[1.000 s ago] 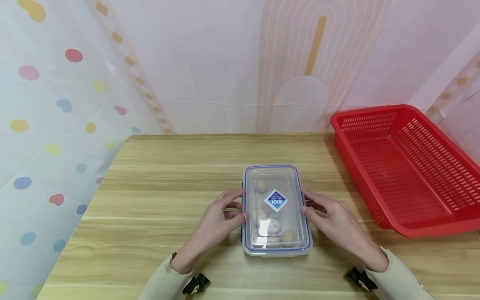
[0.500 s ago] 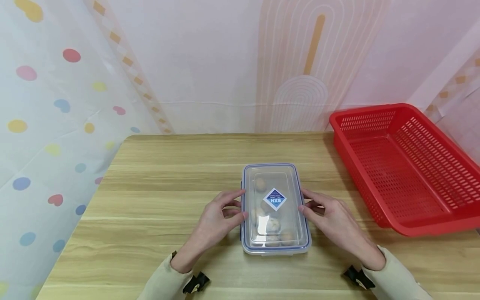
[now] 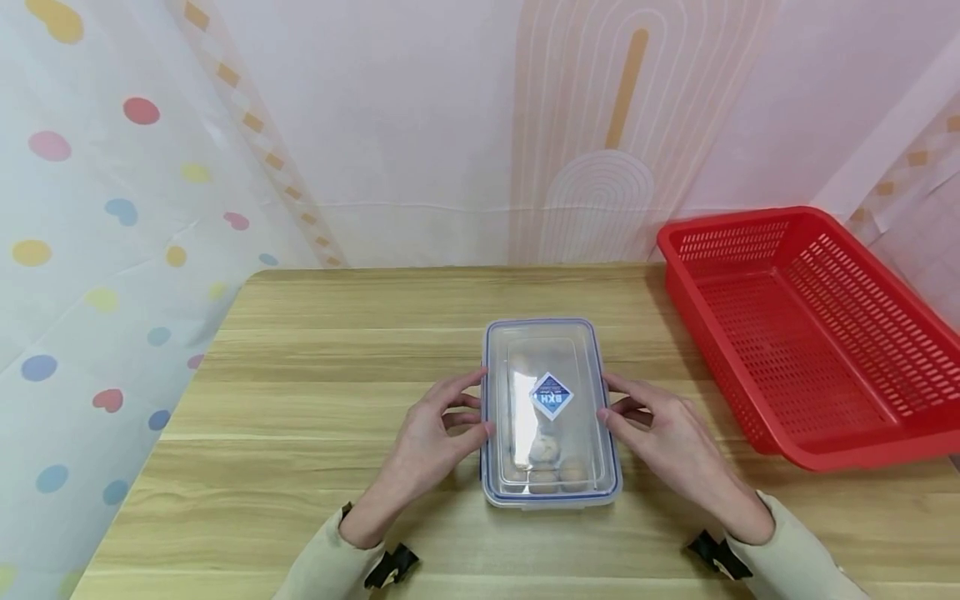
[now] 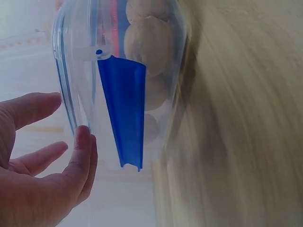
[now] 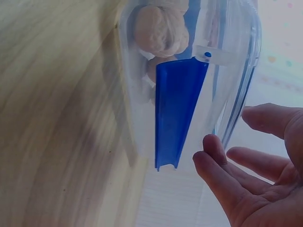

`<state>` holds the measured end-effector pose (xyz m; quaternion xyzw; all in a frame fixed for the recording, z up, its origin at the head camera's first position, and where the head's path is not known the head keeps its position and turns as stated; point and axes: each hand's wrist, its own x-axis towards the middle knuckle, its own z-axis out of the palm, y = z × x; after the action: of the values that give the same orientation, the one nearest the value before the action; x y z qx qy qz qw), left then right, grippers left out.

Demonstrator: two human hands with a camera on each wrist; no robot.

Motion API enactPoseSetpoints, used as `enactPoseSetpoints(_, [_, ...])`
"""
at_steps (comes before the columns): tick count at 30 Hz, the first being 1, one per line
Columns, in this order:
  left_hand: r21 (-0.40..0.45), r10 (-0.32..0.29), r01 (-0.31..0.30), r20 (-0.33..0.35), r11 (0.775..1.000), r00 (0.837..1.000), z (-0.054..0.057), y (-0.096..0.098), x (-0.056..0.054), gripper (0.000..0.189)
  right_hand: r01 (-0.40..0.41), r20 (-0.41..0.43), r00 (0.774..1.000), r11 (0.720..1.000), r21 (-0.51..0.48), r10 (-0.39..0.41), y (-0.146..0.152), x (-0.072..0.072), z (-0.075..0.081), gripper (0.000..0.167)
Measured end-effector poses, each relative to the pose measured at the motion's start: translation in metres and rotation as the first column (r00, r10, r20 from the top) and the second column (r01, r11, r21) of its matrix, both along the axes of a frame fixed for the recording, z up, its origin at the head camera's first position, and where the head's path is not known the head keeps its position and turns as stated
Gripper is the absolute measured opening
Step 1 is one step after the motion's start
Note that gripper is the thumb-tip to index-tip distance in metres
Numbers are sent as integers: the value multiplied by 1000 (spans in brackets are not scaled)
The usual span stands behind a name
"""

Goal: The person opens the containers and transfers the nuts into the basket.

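Observation:
A clear plastic food container [image 3: 552, 502] stands on the wooden table, with its clear, blue-rimmed lid [image 3: 570, 350] over it. Several round tan items [image 5: 160, 30], possibly mushrooms, show through the wall. My left hand [image 3: 431, 433] pinches the lid's left edge, thumb and fingers at the rim. Opposite it, my right hand [image 3: 660, 429] holds the right edge in the same way. A blue side clasp [image 4: 124, 111] hangs unlatched in the left wrist view, and another blue clasp [image 5: 179, 106] hangs down in the right wrist view. The lid's far end looks slightly raised.
A red perforated basket [image 3: 795, 350] sits at the right of the wooden table [image 3: 360, 333], its near side close to the right hand. A patterned curtain [image 3: 420, 133] hangs behind the table's back edge.
The lid's far end has risen a little, and the glare on it has lengthened. My left fingertips have shifted slightly upward with the rim; the right hand has barely moved.

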<state>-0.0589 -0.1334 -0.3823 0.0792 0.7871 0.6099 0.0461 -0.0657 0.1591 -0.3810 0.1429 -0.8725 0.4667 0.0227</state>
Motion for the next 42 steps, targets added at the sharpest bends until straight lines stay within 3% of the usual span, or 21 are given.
enactPoseSetpoints(6, [-9,6,-6,-39,1000,999,9,1,2,73,10,-12,1000,1000,-21,-10,0,3,6,49])
enactPoseSetpoints(16, [-6,22,-22,-96,1000,995,26,3,0,77,82,-133,987,994,-67,-90,0,6,20,60])
enactPoseSetpoints(24, [42,62,-57,-149,997,987,32,7,-8,75,121,-97,986,986,-114,-133,1,4,30,70])
enactPoseSetpoints(30, [93,89,-72,-198,993,976,36,10,-11,74,124,-130,981,982,-146,-143,0,0,36,66])
enactPoseSetpoints(37, [110,117,-89,-284,990,952,36,11,-14,71,104,-173,975,976,-192,-138,-1,-4,40,56])
enactPoseSetpoints(42, [122,146,-112,-326,986,934,37,12,-15,60,75,-199,972,971,-229,-122,-2,-7,42,42])
